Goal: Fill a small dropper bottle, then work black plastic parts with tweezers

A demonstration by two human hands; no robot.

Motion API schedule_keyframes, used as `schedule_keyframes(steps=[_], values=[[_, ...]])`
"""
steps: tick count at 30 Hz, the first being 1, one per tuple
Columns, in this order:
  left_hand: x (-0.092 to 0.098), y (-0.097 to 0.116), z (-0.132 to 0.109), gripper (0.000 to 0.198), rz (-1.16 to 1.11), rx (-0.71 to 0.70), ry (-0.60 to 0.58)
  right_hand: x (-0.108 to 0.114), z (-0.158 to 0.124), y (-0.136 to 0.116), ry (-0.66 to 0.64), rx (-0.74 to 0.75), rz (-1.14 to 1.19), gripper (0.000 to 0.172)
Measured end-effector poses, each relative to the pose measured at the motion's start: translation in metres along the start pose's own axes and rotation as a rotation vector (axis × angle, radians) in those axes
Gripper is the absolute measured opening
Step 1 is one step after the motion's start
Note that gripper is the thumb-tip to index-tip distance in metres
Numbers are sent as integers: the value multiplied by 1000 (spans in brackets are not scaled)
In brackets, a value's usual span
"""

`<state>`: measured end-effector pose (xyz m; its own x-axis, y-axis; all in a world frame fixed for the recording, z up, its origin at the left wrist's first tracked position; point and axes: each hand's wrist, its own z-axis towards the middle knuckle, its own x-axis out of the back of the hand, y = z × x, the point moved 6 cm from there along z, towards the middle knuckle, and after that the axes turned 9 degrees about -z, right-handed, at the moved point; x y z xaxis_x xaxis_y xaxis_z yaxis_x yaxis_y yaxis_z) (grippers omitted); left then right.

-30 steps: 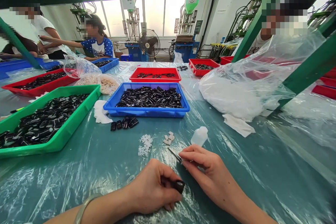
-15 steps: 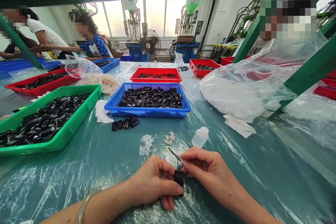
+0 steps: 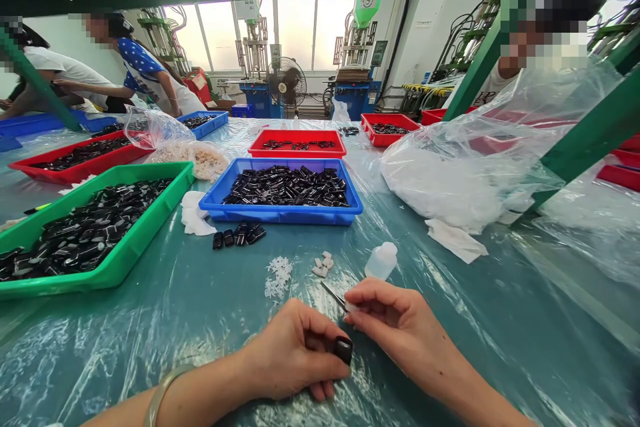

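A small glossy black part [image 3: 343, 349] is pinched between the thumb and fingers of my left hand [image 3: 295, 357], low over the table. To its right, my right hand [image 3: 400, 327] closes on slim metal tweezers [image 3: 333, 294] whose tip points up and left. A whitish bit [image 3: 352, 307] shows at the right fingertips; its exact kind is unclear. The two hands are close but apart. Ahead of them lie a heap of white slivers [image 3: 279, 277], several pale flat pieces [image 3: 323, 264] and a translucent bottle [image 3: 381, 261].
A blue tray [image 3: 280, 215] of black parts stands ahead, with several loose black parts [image 3: 239, 235] before it. At left is a green tray [image 3: 115, 267]; behind, a red tray [image 3: 297, 152]. A clear plastic bag [image 3: 445, 180] lies right, beside a green post [image 3: 590, 127]. Other people work around.
The black part has turned in my left fingers and looks shorter from here. My right hand and the tweezers are nearly still. At the far left, a person in blue sleeves has leaned leftward.
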<state>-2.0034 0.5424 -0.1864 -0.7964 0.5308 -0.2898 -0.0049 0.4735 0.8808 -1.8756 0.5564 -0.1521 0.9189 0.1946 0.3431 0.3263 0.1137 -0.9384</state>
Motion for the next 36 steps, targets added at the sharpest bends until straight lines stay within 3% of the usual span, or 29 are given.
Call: schedule_keyframes(steps=[5,15,25,36], values=[[4,0,0,18,99,-82,81,0,0,1,6,12,7,10],[6,13,-2,14,200,-246,100,-2,-2,1,15,1,9,11],[8,2,1,13,72,-83,112,-1,-3,-7,10,32,-107,10],[10,4,4,18,123,-114,125,-4,-5,-13,-31,117,17,10]])
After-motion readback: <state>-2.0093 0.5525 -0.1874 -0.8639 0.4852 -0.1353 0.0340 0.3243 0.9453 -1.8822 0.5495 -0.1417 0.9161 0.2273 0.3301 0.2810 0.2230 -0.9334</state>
